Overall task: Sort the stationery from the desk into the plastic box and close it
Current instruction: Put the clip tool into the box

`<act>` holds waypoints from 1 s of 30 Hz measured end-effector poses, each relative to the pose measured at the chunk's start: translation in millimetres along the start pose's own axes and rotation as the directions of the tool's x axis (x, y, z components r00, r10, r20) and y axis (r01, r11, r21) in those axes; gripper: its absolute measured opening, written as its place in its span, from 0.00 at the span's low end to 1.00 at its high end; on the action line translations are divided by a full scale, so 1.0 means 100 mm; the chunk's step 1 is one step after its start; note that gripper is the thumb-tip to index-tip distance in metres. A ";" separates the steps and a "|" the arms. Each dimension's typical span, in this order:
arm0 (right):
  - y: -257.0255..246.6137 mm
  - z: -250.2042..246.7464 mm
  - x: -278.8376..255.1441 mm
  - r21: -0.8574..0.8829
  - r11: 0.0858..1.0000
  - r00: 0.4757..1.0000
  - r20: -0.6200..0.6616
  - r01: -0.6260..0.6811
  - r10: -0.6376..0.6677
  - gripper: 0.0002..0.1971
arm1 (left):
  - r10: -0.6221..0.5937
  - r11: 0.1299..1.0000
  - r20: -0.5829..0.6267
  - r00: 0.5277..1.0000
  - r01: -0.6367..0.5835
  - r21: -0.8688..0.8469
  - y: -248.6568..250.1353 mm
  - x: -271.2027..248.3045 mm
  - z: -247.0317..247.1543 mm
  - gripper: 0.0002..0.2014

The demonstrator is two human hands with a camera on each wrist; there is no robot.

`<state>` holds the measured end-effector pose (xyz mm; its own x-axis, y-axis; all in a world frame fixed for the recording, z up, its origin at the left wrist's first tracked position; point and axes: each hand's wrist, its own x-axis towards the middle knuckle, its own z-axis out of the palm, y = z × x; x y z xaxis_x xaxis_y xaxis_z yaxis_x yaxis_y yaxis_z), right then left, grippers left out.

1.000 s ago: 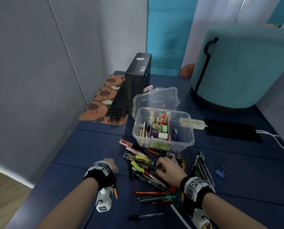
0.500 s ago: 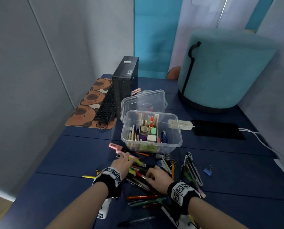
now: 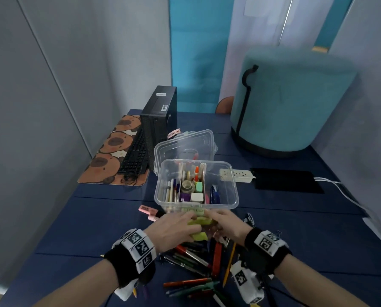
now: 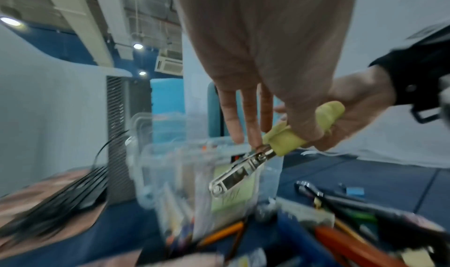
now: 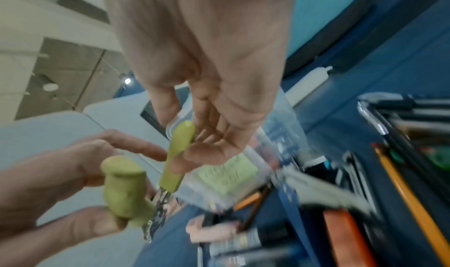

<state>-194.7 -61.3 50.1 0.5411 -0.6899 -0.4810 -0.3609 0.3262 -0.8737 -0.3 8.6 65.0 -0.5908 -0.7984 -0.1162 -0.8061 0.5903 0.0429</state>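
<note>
Along the worktop's (image 3: 109,220) left edge lies a mat printed with brown animals (image 3: 109,151); a black keyboard (image 3: 134,156) leans against a black computer tower (image 3: 159,116) standing upright toward the far left corner; at the middle sits the clear plastic box (image 3: 235,196), uncovered, with pens, a tape roll and erasers standing in its compartments; its clear lid (image 3: 185,145) rests just behind it; a pink eraser (image 3: 147,210) lies just left of the box's near corner. My left hand (image 3: 174,231) hovers just in front of the box's near wall; its thumb and curled fingers (image 5: 87,227) grip one yellow-green handle of a pair of pliers (image 4: 246,167), the other fingers held straight; the metal nose points down toward the box. My right hand (image 3: 227,224) meets it from the right; its thumb and fingers (image 5: 207,153) pinch the other handle. Beneath both hands, toward the near edge, pens, pencils and tools lie in a loose pile (image 3: 198,267). Right of the box a white power strip (image 3: 236,175) and a black pad (image 3: 287,180) lie flat; a teal round stool (image 3: 295,100) stands at the far right corner.
</note>
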 end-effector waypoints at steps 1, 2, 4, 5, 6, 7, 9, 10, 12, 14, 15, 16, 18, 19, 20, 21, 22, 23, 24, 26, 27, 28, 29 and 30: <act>-0.09 -0.09 -0.04 -0.025 0.999 1.000 0.003 0.021 -0.021 0.17 | 0.042 0.999 -0.041 0.998 -0.041 0.016 0.03 0.06 -0.09 0.12; -0.17 -0.21 -0.07 -0.039 0.999 0.999 0.001 0.033 -0.033 0.15 | 0.085 0.996 -0.083 0.993 -0.082 0.042 0.03 0.14 -0.17 0.12; -0.32 -0.46 -0.13 0.028 0.998 0.999 0.002 0.050 -0.050 0.13 | 0.168 0.982 -0.165 0.972 -0.150 0.115 -0.02 0.32 -0.31 0.10; -0.40 -0.59 -0.17 0.089 0.994 0.998 -0.004 0.055 -0.055 0.12 | 0.185 0.978 -0.210 0.960 -0.159 0.133 -0.05 0.42 -0.35 0.09; -0.46 -0.70 -0.20 0.153 0.986 0.998 -0.020 0.065 -0.063 0.12 | 0.181 0.980 -0.254 0.950 -0.151 0.133 -0.07 0.52 -0.41 0.08; -0.51 -0.81 -0.23 0.208 0.974 0.996 -0.050 0.087 -0.078 0.11 | 0.153 0.987 -0.295 0.943 -0.129 0.099 -0.07 0.61 -0.46 0.08; -0.57 -0.99 -0.25 0.293 0.944 0.984 -0.133 0.153 -0.118 0.09 | -0.045 0.992 -0.382 0.923 -0.004 -0.127 -0.06 0.78 -0.53 0.12; -0.58 -1.07 -0.23 0.327 0.927 0.975 -0.179 0.185 -0.131 0.09 | -0.204 0.951 -0.392 0.897 0.086 -0.298 -0.06 0.85 -0.54 0.14; -0.59 -1.19 -0.15 0.367 0.900 0.954 -0.265 0.236 -0.142 0.10 | -0.450 0.812 -0.319 0.834 0.234 -0.534 -0.04 0.99 -0.49 0.16; -0.62 -1.24 -0.04 0.359 0.900 0.939 -0.320 0.247 -0.130 0.12 | -0.510 0.754 -0.152 0.846 0.356 -0.551 0.01 1.16 -0.39 0.14; -0.64 -1.25 0.04 0.345 0.908 0.934 -0.337 0.238 -0.117 0.12 | -0.505 0.763 -0.075 0.860 0.404 -0.506 0.05 1.24 -0.34 0.13; -0.66 -1.24 0.11 0.320 0.921 0.932 -0.348 0.221 -0.103 0.12 | -0.498 0.771 0.004 0.867 0.444 -0.456 0.10 1.32 -0.31 0.13; -0.70 -1.20 0.29 0.219 0.963 0.926 -0.372 0.155 -0.064 0.12 | -0.488 0.774 0.163 0.857 0.512 -0.372 0.16 1.44 -0.29 0.15; -0.71 -1.18 0.39 0.141 0.984 0.919 -0.390 0.111 -0.048 0.13 | -0.481 0.781 0.218 0.849 0.528 -0.334 0.16 1.50 -0.27 0.17; -0.71 -1.16 0.49 0.054 0.996 0.912 -0.407 0.066 -0.038 0.14 | -0.484 0.784 0.250 0.838 0.543 -0.302 0.15 1.57 -0.22 0.18; -0.71 -1.14 0.58 -0.042 0.999 0.905 -0.423 0.018 -0.034 0.14 | -0.495 0.778 0.278 0.823 0.562 -0.280 0.14 1.62 -0.19 0.19; -0.71 -1.12 0.65 -0.139 0.990 0.900 -0.435 -0.030 -0.034 0.13 | -0.506 0.766 0.310 0.805 0.585 -0.269 0.13 1.68 -0.14 0.21; -0.71 -1.11 0.72 -0.230 0.970 0.898 -0.440 -0.081 -0.029 0.13 | -0.514 0.750 0.341 0.787 0.605 -0.267 0.14 1.72 -0.11 0.24; -0.73 -1.09 0.76 -0.300 0.945 0.900 -0.437 -0.128 -0.017 0.14 | -0.519 0.732 0.375 0.768 0.626 -0.268 0.17 1.77 -0.07 0.28; -0.76 -1.06 0.83 -0.367 0.909 0.908 -0.419 -0.196 0.027 0.14 | -0.524 0.708 0.426 0.737 0.655 -0.262 0.21 1.83 0.01 0.32; -0.76 -1.05 0.88 -0.385 0.895 0.910 -0.410 -0.226 0.053 0.14 | -0.512 0.716 0.437 0.739 0.649 -0.258 0.21 1.83 0.02 0.33; -0.77 -1.03 0.93 -0.405 0.880 0.912 -0.403 -0.248 0.071 0.14 | -0.485 0.735 0.452 0.749 0.629 -0.253 0.20 1.82 0.03 0.33; -0.77 -1.02 0.98 -0.427 0.865 0.915 -0.395 -0.264 0.085 0.14 | -0.441 0.760 0.479 0.759 0.600 -0.250 0.18 1.81 0.02 0.32; -0.76 -0.99 1.03 -0.451 0.850 0.918 -0.387 -0.272 0.088 0.14 | -0.395 0.787 0.500 0.770 0.565 -0.249 0.17 1.79 0.00 0.31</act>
<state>-187.2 -221.2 74.3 0.1712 -0.8543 -0.4909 -0.7968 0.1730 -0.5789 -119.8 -124.2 45.1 -0.1197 -0.7887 -0.6030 -0.9765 -0.0162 0.2150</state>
